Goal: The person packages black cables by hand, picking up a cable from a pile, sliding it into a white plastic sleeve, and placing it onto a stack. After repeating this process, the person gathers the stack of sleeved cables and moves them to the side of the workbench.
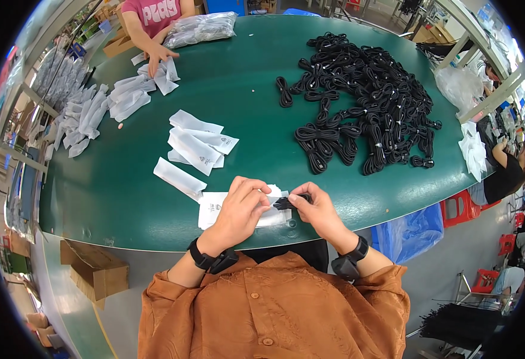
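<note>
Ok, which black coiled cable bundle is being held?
The black coiled cable bundle in the right hand, close to the left hand; the others on the green tabletop lie in or beside the large black heap, touched by neither hand.

The shirt is orange-brown, buttoned; the wristbands are black.

Only big lettering here is the pale chunky word across the pink T-shirt on the far side of the counter. The loose white pouches and the white stack by the hands carry tiny dark print, honestly too small to read.
</note>
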